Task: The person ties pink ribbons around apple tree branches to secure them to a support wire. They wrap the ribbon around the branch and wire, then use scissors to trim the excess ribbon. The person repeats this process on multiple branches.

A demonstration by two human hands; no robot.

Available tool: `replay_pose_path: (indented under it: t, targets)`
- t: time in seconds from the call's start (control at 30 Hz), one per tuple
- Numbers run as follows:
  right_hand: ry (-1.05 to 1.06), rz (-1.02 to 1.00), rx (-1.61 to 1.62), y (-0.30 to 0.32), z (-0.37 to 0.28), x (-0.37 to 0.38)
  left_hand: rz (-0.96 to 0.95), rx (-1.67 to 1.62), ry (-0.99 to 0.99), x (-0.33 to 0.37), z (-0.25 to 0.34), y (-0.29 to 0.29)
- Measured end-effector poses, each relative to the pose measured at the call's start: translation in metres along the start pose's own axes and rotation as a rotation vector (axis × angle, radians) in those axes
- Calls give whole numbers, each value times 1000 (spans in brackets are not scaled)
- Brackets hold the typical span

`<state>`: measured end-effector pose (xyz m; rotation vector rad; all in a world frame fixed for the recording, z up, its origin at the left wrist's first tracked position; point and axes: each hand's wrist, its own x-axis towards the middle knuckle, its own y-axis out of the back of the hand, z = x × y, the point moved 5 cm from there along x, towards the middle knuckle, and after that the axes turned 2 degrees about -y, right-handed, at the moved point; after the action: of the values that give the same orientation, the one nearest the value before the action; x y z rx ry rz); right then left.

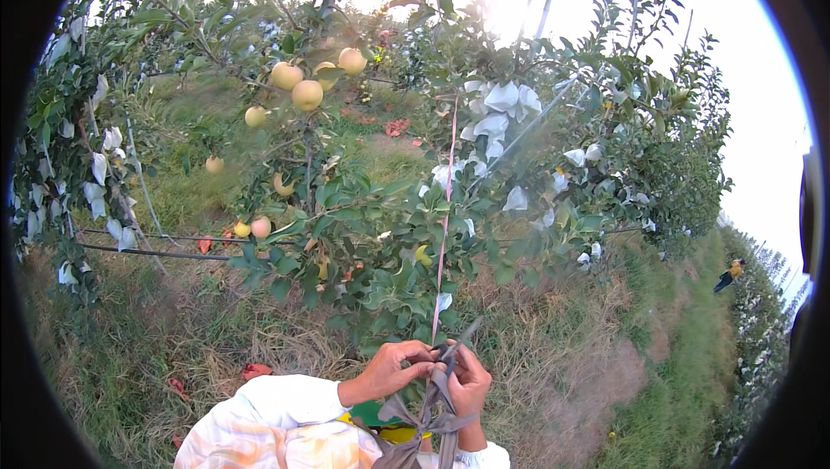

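Note:
In front of my body my two hands are close together. My left hand [393, 371] has its thumb and fingers pinched at a small dark piece of the strap between the hands. My right hand [468, 387] is closed round a grey-brown cloth strap [430, 423], which is knotted like a bow lower down. A thin dark end [468, 333] sticks up past the right fingers; whether it belongs to the strap I cannot tell. A pink string [446, 218] runs from the tree down to the hands. Below them shows part of a green and yellow thing [370, 414], mostly hidden.
Straight ahead stands an apple tree with bare pale apples [307, 95]. White fruit bags [493, 123] hang among branches on the right and left. A black hose [164, 252] crosses low behind the leaves. Dry grass [553, 331] covers the ground, with red scraps [257, 371] lying on it.

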<state>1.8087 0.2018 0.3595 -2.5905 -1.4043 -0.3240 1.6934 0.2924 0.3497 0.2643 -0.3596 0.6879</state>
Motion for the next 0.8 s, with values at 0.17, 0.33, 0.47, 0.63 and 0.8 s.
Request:
replay_pose_path:
  t: [0.17,0.33,0.47,0.63,0.8]
  targets:
    - [-10,158,461,14,-6,22,-82,-167,-18,33,17,25]
    - [-63,-1,729,13,5,65,140,-285,-46,126,8,111]
    - [-108,-125,801,-1,32,112,215,-254,-36,225,-7,174]
    - [-219,-195,784,-4,79,175,218,-174,113,375,-60,205]
    - [-326,-228,698,12,113,229,162,-346,263,490,-118,191]
